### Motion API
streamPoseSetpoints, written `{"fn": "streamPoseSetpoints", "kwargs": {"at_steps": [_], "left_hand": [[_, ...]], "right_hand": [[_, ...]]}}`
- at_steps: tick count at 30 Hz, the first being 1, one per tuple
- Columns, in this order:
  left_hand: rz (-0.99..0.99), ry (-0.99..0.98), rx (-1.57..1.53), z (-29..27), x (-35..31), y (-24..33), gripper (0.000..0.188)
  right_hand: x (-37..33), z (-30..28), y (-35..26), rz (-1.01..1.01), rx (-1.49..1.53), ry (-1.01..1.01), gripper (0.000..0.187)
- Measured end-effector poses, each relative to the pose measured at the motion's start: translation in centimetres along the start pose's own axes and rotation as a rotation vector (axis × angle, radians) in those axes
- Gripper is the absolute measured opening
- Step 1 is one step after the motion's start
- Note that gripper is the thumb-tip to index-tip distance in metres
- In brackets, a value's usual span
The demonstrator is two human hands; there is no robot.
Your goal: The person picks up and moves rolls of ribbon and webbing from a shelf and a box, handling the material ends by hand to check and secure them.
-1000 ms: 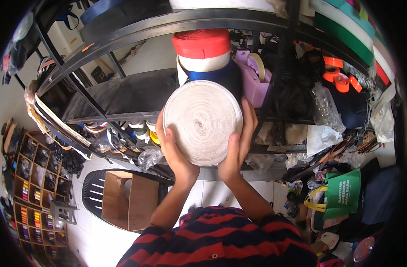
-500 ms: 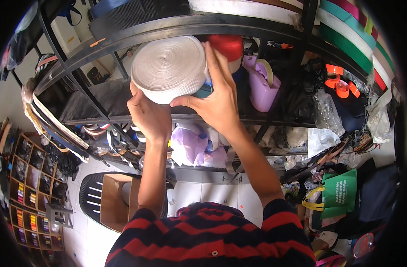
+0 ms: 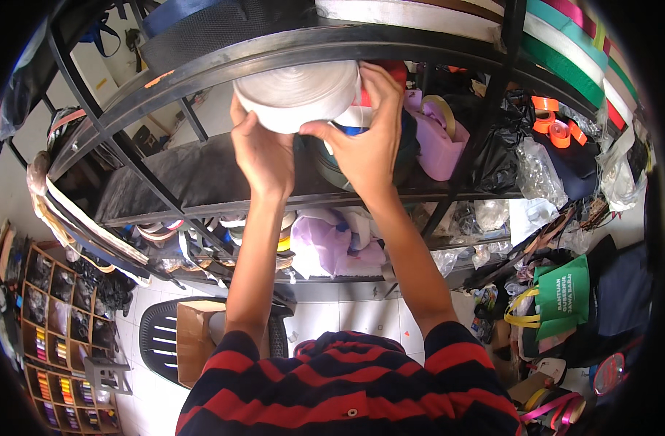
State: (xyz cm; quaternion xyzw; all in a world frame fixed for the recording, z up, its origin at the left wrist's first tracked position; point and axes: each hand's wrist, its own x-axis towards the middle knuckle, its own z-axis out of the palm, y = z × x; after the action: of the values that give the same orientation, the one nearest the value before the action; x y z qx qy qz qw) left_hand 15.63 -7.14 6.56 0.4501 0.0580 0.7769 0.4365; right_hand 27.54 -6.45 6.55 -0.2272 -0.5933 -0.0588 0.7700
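Note:
A large roll of white webbing (image 3: 296,102) is held up between my two hands, partly under the upper bar of a black metal shelf (image 3: 202,174). My left hand (image 3: 266,156) grips its lower left side, thumb against the edge. My right hand (image 3: 369,131) wraps the right side, its fingers over the far rim and its thumb at the front. Behind my right hand, a dark green roll (image 3: 338,173) rests on the shelf board, with a red roll (image 3: 396,71) showing farther back, both partly hidden.
A lilac tape dispenser (image 3: 439,145) stands right of my right hand. Rolled straps (image 3: 565,65) fill the upper shelf at right. Orange tape rolls (image 3: 558,133) and plastic bags lie beyond. Below are a cardboard box (image 3: 194,341) on a black chair (image 3: 156,334) and a green bag (image 3: 563,298).
Both hands have moved the white roll away from me and slightly right, deeper beneath the shelf bar. More of the dark green roll now shows below it.

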Motion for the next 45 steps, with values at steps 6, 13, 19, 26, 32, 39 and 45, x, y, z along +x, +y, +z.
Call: {"fn": "streamPoseSetpoints", "kwargs": {"at_steps": [6, 13, 19, 26, 32, 39, 45], "left_hand": [[-0.033, -0.106, 0.045, -0.6, 2.0, -1.4, 0.063], [-0.044, -0.062, 0.421, -1.0, 3.8, -3.1, 0.062], [-0.001, -0.241, 0.453, -0.6, 5.5, -4.6, 0.071], [-0.049, -0.242, 0.499, -0.7, 6.2, -5.6, 0.073], [-0.050, -0.257, 0.590, -0.5, 7.2, -6.9, 0.071], [-0.027, -0.213, 0.566, -0.1, 6.8, -6.9, 0.067], [0.062, -0.183, 0.631, 0.1, 6.1, -7.1, 0.069]], "right_hand": [[0.5, -0.2, 0.6, 0.036, -0.280, 0.027, 0.084], [1.2, -0.7, 2.8, 0.192, -0.079, 0.045, 0.076], [2.5, -2.2, 4.3, 0.248, -0.115, -0.032, 0.066], [3.4, -2.1, 5.7, 0.190, 0.108, -0.001, 0.064], [3.7, -3.3, 7.7, 0.271, 0.144, 0.001, 0.061], [3.5, -3.2, 7.8, 0.318, 0.171, -0.054, 0.058], [3.4, -4.2, 7.9, 0.280, 0.162, -0.109, 0.053]]}}
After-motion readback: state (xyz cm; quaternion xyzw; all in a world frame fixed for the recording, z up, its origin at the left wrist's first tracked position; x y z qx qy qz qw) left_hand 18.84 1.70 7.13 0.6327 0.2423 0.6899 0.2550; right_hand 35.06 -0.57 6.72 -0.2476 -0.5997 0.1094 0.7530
